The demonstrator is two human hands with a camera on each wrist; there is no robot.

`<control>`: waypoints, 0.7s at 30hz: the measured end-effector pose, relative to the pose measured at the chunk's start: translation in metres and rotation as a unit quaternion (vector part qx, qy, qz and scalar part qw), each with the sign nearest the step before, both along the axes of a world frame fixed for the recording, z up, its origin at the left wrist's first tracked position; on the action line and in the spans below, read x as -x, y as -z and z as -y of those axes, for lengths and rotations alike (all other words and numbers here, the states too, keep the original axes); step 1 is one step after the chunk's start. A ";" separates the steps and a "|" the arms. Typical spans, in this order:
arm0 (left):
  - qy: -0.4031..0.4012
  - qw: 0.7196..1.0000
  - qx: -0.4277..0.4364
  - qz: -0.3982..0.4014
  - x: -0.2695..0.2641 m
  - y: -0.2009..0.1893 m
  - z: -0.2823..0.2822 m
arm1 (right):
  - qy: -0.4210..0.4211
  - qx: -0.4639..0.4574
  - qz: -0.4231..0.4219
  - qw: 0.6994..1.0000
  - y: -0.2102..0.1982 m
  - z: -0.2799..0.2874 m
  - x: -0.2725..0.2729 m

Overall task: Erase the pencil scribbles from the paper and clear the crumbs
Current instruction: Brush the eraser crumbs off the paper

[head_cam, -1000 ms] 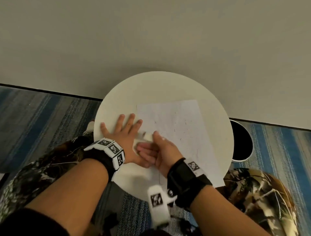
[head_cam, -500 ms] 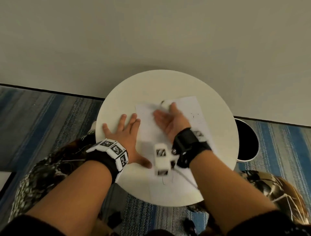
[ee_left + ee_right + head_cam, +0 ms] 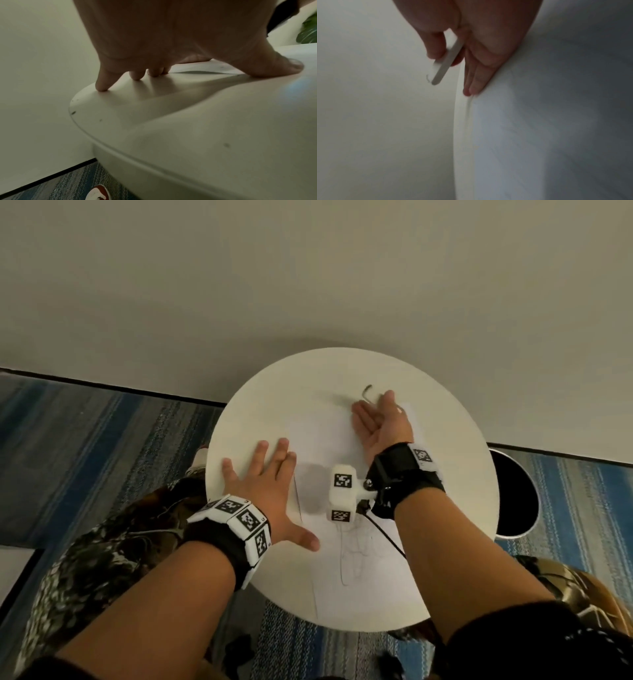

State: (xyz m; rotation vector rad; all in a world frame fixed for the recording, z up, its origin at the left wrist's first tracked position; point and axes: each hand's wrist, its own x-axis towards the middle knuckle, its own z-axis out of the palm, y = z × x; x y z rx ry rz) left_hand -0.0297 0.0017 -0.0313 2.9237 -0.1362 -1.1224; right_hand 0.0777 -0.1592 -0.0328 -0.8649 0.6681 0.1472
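- Taking the paper [image 3: 329,440] as my landmark, the nearest part of it to me carries faint pencil scribbles [image 3: 356,553], looping lines just beyond its near edge.
- My left hand [image 3: 270,481] lies flat at the paper's left edge, fingers straight and spread. The thumb presses onto the sheet while the other fingers rest on the round white table [image 3: 455,501] left of it. It grips nothing.
- From the left wrist view the same left hand [image 3: 171,40] stands on its fingertips [image 3: 102,86] near the table's [image 3: 188,135] rim, the thumb planted apart to the right.
- Over the middle of the paper sits the white marker block [image 3: 342,491] strapped to my right wrist, its cable trailing toward me across the scribbles.
- My right hand [image 3: 380,426] is at the paper's far right part, turned on its edge with the outer fingers stretched out straight against the sheet.
- In the right wrist view, the right hand [image 3: 479,40] pinches a thin white eraser stick [image 3: 447,59] between thumb and forefinger, its tip free of the surface; the other fingers [image 3: 476,81] lie long beside a raised fold of the paper [image 3: 539,135].
- Just beyond the paper's far edge, a small dark hooked mark [image 3: 367,393] lies on the table; I cannot tell what it is.
- Right of the paper, past the table's rim, a round black bin [image 3: 513,494] stands on the striped blue carpet [image 3: 102,446].
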 end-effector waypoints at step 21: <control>-0.001 1.000 0.005 0.008 -0.002 0.001 -0.001 | -0.093 -0.024 -0.001 0.995 0.013 -0.022 0.018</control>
